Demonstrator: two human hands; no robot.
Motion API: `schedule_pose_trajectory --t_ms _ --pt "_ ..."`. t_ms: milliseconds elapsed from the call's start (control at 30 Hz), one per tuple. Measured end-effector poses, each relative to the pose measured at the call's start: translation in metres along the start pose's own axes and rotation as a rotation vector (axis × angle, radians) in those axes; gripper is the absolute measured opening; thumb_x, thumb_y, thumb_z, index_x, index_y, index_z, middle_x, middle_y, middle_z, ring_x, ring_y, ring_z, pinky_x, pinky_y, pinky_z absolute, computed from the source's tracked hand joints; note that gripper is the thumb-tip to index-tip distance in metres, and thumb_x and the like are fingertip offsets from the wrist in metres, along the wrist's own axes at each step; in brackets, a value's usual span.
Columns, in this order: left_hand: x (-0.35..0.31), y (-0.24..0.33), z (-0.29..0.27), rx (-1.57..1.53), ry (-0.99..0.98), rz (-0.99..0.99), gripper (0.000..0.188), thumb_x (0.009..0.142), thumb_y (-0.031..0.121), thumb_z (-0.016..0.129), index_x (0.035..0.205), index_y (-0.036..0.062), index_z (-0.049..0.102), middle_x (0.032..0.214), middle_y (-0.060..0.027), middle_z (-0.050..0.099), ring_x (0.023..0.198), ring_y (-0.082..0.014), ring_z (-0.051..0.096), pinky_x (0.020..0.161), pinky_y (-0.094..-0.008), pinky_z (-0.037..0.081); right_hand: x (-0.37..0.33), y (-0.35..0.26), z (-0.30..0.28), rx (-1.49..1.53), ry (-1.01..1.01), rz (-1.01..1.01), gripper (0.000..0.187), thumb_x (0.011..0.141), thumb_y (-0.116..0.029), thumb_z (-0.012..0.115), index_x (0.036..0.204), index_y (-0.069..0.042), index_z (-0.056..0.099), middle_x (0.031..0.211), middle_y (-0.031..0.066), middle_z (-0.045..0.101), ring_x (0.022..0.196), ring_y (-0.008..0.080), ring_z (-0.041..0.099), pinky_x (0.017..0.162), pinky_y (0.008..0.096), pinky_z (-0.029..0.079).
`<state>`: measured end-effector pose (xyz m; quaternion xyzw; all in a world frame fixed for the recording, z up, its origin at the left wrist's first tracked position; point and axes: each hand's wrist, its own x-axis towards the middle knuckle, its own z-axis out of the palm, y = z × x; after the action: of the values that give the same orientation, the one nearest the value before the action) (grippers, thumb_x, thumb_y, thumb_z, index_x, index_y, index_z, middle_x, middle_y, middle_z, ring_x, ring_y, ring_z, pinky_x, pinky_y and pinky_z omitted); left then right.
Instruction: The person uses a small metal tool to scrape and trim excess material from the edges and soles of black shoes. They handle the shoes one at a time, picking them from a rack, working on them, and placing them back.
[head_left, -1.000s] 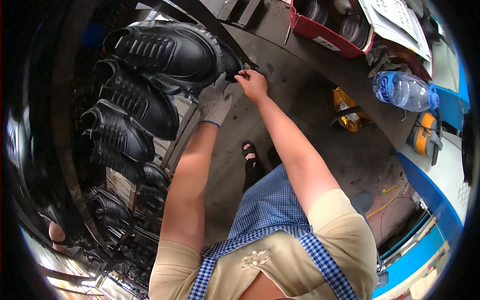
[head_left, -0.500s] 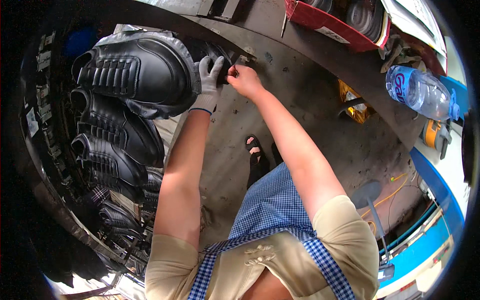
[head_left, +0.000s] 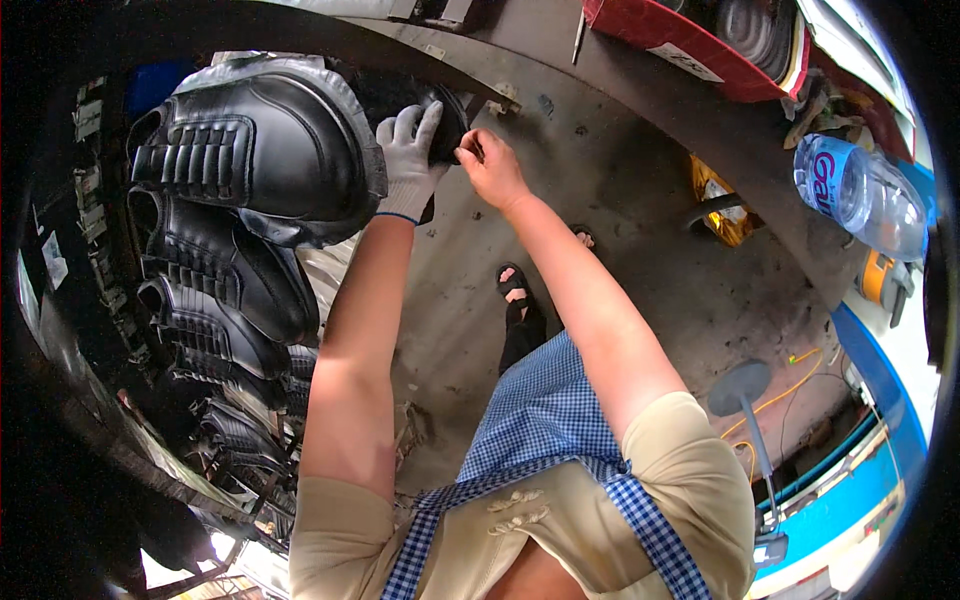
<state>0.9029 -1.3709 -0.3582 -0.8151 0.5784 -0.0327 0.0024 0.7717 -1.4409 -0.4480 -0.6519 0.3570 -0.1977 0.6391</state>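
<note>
My left hand (head_left: pixel 408 158), in a pale glove, grips a black shoe (head_left: pixel 449 124) at the top centre. Its fingers lie over the shoe's side, and most of the shoe is hidden behind the hand and the nearby rack. My bare right hand (head_left: pixel 491 172) is beside the shoe's right edge, with thumb and fingers curled together. Whatever they pinch, if anything, is too small to tell. Left of the gloved hand sits a large black shoe upper (head_left: pixel 305 140) with a ragged grey edge. Below it hang more black shoes (head_left: pixel 262 275) in a column.
A dark bench (head_left: pixel 655 115) curves along the upper right. It carries a red box (head_left: pixel 648 32) and a clear plastic bottle (head_left: pixel 860 190). Beneath it lies a gold packet (head_left: pixel 722 212). A grey round-topped stand (head_left: pixel 740 388) and yellow cable (head_left: pixel 790 392) are at lower right.
The shoes and rack have shifted slightly left in view, and the bench items slightly right. My gloved fingers have moved a little on the shoe. My right hand remains at its edge, fingers curled.
</note>
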Motion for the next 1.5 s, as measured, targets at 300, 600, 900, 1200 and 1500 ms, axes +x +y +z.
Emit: schedule_pose_trajectory --t_ms 300,600,900,1200,1500 --pt "-0.019 0.003 -0.001 -0.221 0.193 -0.096 0.080 0.064 0.028 0.083 0.137 0.0224 0.051 0.135 -0.0099 0.051 0.121 -0.0357 0.051 0.096 -0.0473 0.048 0.018 0.001 0.035 0.140 0.078 0.417 0.082 0.071 -0.057 0.080 0.125 0.001 0.058 0.118 0.0219 0.067 0.109 0.0375 0.065 0.093 0.0434 0.049" --pt "-0.085 0.009 0.010 -0.228 -0.092 -0.844 0.064 0.071 0.038 0.082 0.130 0.0296 0.060 0.122 -0.0250 0.059 0.112 -0.0425 0.060 0.090 -0.0496 0.050 -0.010 -0.061 0.003 0.334 0.088 0.533 0.072 0.075 -0.038 0.083 0.125 0.007 0.057 0.118 0.0170 0.066 0.107 0.0235 0.063 0.095 0.0333 0.046" --pt "-0.117 0.003 -0.023 -0.463 0.077 -0.675 0.050 0.085 0.024 0.067 0.129 0.0010 0.058 0.128 -0.0202 0.062 0.121 -0.0349 0.057 0.103 -0.0424 0.044 -0.188 -0.066 -0.145 0.006 0.248 0.372 0.062 0.080 -0.031 0.082 0.125 0.004 0.058 0.110 0.0162 0.070 0.100 0.0222 0.067 0.090 0.0334 0.051" --pt "-0.094 0.153 -0.302 -0.876 -0.129 0.144 0.069 0.070 0.038 0.082 0.127 0.0062 0.060 0.122 -0.0132 0.064 0.122 -0.0324 0.056 0.106 -0.0412 0.043 -0.252 -0.290 -0.233 -0.390 -0.112 -0.294 0.044 0.067 -0.022 0.084 0.097 0.004 0.066 0.084 0.0113 0.059 0.077 0.0240 0.063 0.073 0.0326 0.052" --pt "-0.128 0.150 -0.382 -1.628 -0.655 -0.118 0.087 0.064 0.036 0.089 0.133 -0.0032 0.054 0.122 -0.0135 0.064 0.113 -0.0224 0.061 0.099 -0.0345 0.048 -0.318 -0.395 -0.244 -0.193 -0.085 -0.343 0.037 0.076 -0.015 0.085 0.107 -0.002 0.071 0.089 0.0063 0.064 0.062 0.0086 0.058 0.055 0.0221 0.045"
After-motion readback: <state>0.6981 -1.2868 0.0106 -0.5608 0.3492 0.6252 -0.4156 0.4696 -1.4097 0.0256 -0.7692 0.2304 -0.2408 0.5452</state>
